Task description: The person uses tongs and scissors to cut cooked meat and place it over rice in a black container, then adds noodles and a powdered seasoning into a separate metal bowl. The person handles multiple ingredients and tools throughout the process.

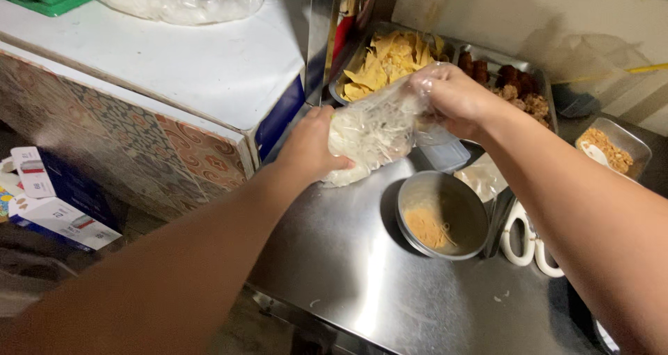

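Over the steel counter (362,271), beside a round tin (442,214), the left hand (309,146) cups the clear bag (372,132) of white shreds from below, bearing its weight. The right hand (452,98) pinches its top, fingers closed. Trays (390,59) sit beyond.

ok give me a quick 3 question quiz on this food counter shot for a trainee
1. True or false: both hands grip the clear plastic bag of pale shredded food.
2. What lies in the round metal bowl on the steel counter?
A. yellow chips
B. a little brown crumb
C. scissors
3. Which tray sits nearer the white chest top: the yellow chips tray or the dark fried pieces tray?

Key
1. True: the left hand holds the bag low, the right hand pinches its top.
2. B
3. The yellow chips tray.
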`<state>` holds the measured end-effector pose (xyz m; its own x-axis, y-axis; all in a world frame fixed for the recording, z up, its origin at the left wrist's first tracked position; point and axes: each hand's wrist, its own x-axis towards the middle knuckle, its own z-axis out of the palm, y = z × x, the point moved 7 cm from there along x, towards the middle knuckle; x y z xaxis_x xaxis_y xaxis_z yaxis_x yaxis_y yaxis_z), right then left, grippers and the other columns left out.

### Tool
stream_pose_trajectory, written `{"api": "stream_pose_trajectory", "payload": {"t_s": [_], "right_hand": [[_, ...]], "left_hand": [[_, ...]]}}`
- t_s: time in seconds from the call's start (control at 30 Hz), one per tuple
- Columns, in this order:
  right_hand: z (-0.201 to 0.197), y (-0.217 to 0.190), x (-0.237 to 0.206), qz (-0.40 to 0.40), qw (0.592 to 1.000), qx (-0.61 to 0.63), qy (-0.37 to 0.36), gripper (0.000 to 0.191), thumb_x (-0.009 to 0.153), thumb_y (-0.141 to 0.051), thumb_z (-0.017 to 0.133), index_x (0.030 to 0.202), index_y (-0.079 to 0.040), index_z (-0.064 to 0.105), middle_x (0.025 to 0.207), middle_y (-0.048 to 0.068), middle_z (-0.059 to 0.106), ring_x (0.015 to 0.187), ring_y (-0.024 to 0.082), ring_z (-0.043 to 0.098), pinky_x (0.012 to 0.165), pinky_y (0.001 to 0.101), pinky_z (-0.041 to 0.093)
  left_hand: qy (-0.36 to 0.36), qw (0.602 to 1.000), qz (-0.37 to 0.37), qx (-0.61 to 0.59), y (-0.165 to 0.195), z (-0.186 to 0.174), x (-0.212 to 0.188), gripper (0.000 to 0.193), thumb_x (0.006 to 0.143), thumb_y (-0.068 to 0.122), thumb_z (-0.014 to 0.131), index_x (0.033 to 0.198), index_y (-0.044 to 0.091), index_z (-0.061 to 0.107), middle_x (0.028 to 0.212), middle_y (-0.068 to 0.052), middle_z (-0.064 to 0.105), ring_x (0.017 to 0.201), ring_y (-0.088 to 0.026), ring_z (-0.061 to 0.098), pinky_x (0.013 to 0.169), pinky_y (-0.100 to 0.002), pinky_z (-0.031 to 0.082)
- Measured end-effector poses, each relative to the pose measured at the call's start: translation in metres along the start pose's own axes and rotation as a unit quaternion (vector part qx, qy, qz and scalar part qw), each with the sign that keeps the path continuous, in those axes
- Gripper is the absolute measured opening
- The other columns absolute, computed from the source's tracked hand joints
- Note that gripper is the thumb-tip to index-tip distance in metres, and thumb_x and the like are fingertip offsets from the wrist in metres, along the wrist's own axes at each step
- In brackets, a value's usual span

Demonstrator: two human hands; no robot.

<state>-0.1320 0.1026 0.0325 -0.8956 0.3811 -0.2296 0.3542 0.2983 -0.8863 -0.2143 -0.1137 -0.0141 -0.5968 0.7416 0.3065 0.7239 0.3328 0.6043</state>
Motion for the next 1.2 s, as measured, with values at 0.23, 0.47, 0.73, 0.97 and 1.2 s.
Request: {"api": "stream_pose_trajectory", "payload": {"t_s": [0.23, 0.47, 0.73, 0.97, 1.2], "right_hand": [[0.073, -0.006, 0.013, -0.156, 0.863, -0.477, -0.057, 0.065, 0.08, -0.038, 0.087, 0.126, 0.001, 0.063, 0.128, 0.026, 0.062, 0.117, 0.042, 0.06, 0.095, 0.0526, 0.05], [0.042, -0.033, -0.008, -0.028, 0.914, -0.405, -0.002, 0.03, 0.086, -0.032, 0.081, 0.111, -0.015, 0.079, 0.094, 0.01, 0.077, 0.079, 0.024, 0.065, 0.073, 0.0411, 0.053], [0.038, -0.102, 0.014, -0.147, 0.94, -0.306, -0.035, 0.022, 0.082, 0.001, 0.072, 0.101, -0.007, 0.079, 0.073, 0.003, 0.072, 0.06, 0.011, 0.065, 0.055, 0.0296, 0.055], [0.043, -0.131, 0.03, -0.142, 0.947, -0.287, -0.001, 0.025, 0.087, -0.006, 0.074, 0.112, -0.005, 0.075, 0.084, 0.006, 0.076, 0.068, 0.012, 0.072, 0.061, 0.0282, 0.061], [0.01, -0.131, 0.025, -0.131, 0.942, -0.297, 0.085, 0.022, 0.091, -0.013, 0.076, 0.112, -0.005, 0.075, 0.09, 0.009, 0.077, 0.073, 0.015, 0.073, 0.063, 0.0287, 0.061]], "left_hand": [[-0.014, 1.0, 0.007, -0.005, 0.0, 0.0, -0.003, 0.096, 0.056, 0.03, 0.099, 0.132, -0.005, 0.052, 0.131, -0.025, 0.058, 0.122, -0.039, 0.058, 0.102, -0.045, 0.047], [0.006, 1.0, 0.003, -0.008, -0.004, -0.002, -0.003, 0.1, 0.055, 0.031, 0.1, 0.132, -0.008, 0.05, 0.131, -0.027, 0.056, 0.123, -0.04, 0.056, 0.102, -0.044, 0.046], [0.153, 0.983, -0.054, -0.082, 0.001, -0.002, -0.014, 0.078, 0.057, 0.02, 0.099, 0.115, -0.001, 0.052, 0.118, -0.025, 0.058, 0.109, -0.045, 0.059, 0.091, -0.048, 0.051], [0.22, 0.965, -0.122, -0.078, -0.023, -0.013, -0.014, 0.081, 0.06, 0.022, 0.099, 0.118, 0.001, 0.046, 0.119, -0.025, 0.054, 0.108, -0.047, 0.058, 0.089, -0.05, 0.051], [0.154, 0.979, -0.13, -0.035, -0.025, -0.009, -0.002, 0.084, 0.06, 0.03, 0.099, 0.117, -0.001, 0.045, 0.12, -0.024, 0.055, 0.109, -0.044, 0.06, 0.09, -0.048, 0.053]]}}
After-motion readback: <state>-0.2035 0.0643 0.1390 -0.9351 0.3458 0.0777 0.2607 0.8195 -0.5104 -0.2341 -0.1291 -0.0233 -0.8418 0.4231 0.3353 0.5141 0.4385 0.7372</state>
